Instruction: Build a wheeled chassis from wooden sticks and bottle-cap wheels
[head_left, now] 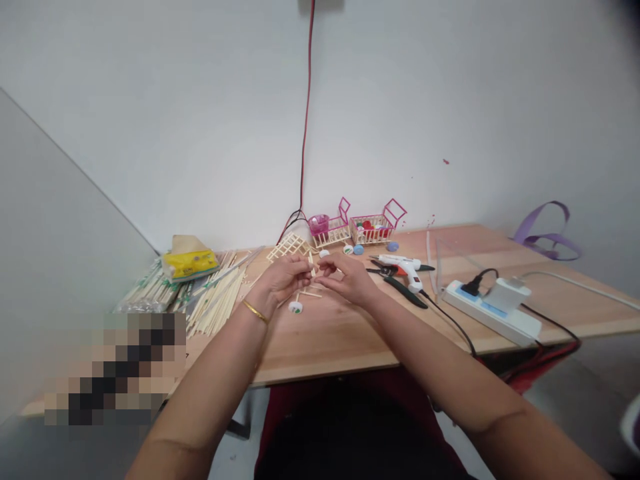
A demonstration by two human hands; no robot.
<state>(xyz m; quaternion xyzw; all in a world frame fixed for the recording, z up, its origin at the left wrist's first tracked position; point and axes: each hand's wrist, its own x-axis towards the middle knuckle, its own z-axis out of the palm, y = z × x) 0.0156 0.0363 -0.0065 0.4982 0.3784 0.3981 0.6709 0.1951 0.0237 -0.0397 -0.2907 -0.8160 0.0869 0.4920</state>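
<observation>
My left hand [289,275] pinches a short pale wooden stick [311,261], which stands roughly upright between thumb and fingers. Close beside it on the right, my right hand [349,277] has its thumb and forefinger apart, with a gap between them. Just under the hands lie small sticks [311,294] and a white bottle cap [295,307]. A lattice of joined sticks [289,247] rests behind my left hand. Two small stick-built carts with pink handles, the left cart [333,235] and the right cart [373,230], stand at the wall.
Right of my hands lie a white glue gun [411,272], dark-handled pliers [405,292] and a power strip [490,313] with cords. Loose sticks [220,300], bundled sticks [150,287] and a yellow packet [190,265] are on the left. Blue caps [393,247] sit near the carts.
</observation>
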